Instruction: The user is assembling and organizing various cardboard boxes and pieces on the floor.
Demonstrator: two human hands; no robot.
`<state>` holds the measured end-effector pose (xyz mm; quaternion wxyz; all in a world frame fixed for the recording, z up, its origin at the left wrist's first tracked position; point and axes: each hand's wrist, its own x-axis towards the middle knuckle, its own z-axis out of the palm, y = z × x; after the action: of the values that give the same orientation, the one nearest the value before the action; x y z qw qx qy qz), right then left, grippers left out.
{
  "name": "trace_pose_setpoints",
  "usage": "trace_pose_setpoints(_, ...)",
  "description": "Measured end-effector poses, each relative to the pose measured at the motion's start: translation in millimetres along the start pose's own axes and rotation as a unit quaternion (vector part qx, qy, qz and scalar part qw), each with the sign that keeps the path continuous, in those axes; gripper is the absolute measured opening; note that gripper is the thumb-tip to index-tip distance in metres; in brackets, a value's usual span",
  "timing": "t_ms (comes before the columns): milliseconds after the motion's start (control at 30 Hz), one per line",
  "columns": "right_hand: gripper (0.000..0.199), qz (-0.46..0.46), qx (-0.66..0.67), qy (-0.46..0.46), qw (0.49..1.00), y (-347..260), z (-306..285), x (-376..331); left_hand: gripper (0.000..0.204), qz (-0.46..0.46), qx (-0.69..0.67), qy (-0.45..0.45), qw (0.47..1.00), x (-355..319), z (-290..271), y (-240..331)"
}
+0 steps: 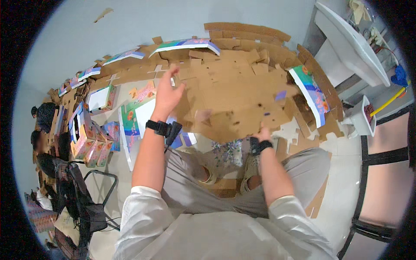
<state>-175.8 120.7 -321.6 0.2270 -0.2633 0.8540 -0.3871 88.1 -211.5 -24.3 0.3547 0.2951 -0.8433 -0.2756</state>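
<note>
My left hand (169,95) is loosely spread, apparently empty; I can't tell what my right hand (261,133) grips. A careless sweep could shift the loose cardboard (234,95).

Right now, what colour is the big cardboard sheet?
The cardboard sheet is brown, clearest in the head view.

A cardboard sheet (234,89) lies on the floor (344,173) before the feet (249,171), with cardboard strips (247,34) behind its far edge, along the wall (173,19). Cartons (83,146) stand to its left; to its right, a bin (362,123) stands on the near side of a sink (351,43).
</note>
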Motion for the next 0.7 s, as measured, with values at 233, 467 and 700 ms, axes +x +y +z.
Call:
trace_pose_setpoints(233, 0.050, 0.180, 0.773, 0.045, 0.606, -41.9, 104.2, -18.1, 0.044, 0.033, -0.046, -0.055, 0.997, -5.9, -3.7, 10.5)
trace_pose_setpoints(467, 0.048, 0.184, 0.868, -0.013, 0.461, -123.1, 97.5, 4.8, 0.035, 0.019, -0.082, -0.065, 0.994, -8.2, -10.2, 20.7)
trace_pose_setpoints(700, 0.048, 0.215, 0.829, -0.043, 0.515, -143.0, 92.7, 21.0, 0.033, 0.029, -0.103, -0.094, 0.990, -12.2, -10.1, 26.9)
